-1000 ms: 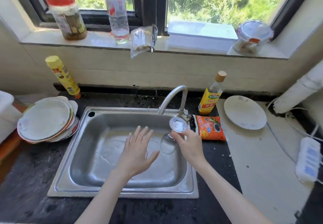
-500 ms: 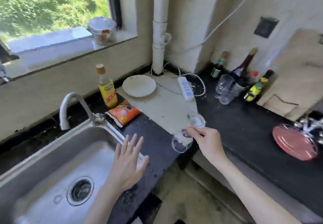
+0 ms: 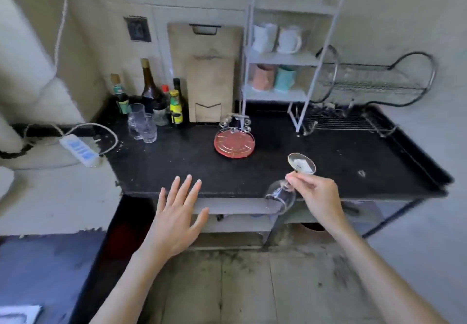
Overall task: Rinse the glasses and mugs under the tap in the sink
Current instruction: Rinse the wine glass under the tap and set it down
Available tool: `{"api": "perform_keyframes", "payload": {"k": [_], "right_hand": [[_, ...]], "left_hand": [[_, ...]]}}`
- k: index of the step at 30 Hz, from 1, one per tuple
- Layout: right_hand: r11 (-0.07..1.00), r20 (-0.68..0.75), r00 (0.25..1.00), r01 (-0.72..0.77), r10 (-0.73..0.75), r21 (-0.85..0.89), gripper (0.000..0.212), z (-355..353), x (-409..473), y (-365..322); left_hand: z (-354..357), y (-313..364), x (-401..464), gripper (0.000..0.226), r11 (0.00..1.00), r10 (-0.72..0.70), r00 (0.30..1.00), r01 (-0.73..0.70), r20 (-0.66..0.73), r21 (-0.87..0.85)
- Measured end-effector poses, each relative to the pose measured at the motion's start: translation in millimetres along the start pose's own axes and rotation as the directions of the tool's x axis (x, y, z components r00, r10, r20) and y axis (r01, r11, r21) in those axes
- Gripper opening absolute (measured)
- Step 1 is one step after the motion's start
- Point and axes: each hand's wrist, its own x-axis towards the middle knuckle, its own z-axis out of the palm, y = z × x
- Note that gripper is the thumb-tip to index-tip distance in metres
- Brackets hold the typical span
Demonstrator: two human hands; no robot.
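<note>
My right hand (image 3: 316,197) pinches the stem of a clear wine glass (image 3: 281,196), held upside down with its foot up and its bowl hanging past the front edge of the black counter (image 3: 316,162). My left hand (image 3: 177,217) hovers with fingers spread, holding nothing, in front of that edge. Two clear tumblers (image 3: 141,124) stand at the counter's back left beside bottles. White mugs (image 3: 276,38) and a pink and a teal mug (image 3: 274,77) sit on a white shelf rack (image 3: 278,58). The sink and tap are out of view.
A red round stand with metal hooks (image 3: 234,143) sits mid-counter. Sauce bottles (image 3: 156,96), a cutting board (image 3: 204,71), and a wire dish rack (image 3: 366,101) line the back. A power strip (image 3: 79,149) lies on the pale counter at left.
The view has swung right, from the sink to the black counter. My right hand carried the upturned wine glass along; my left hand stayed spread and holding nothing.
</note>
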Motion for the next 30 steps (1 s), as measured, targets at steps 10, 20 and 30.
{"api": "perform_keyframes", "payload": {"k": [10,20,30], "right_hand": [[0.992,-0.156,0.983,-0.109,0.098,-0.066,0.012,-175.4,63.5,94.9],[0.993,-0.246,0.962,-0.112,0.118,0.040,0.015,-235.8,190.6,141.5],[0.999,-0.321,0.947,-0.035,0.030,-0.008,0.021,-269.2,376.9,153.4]], "left_hand": [[70.7,181.3,111.0,0.086,0.990,0.136,0.989,-0.134,0.050,-0.049],[101.1,261.8,252.3,0.098,0.969,0.242,0.970,-0.240,0.026,-0.059],[99.0,309.7,436.5,0.094,0.955,0.292,0.956,-0.293,-0.032,-0.048]]}}
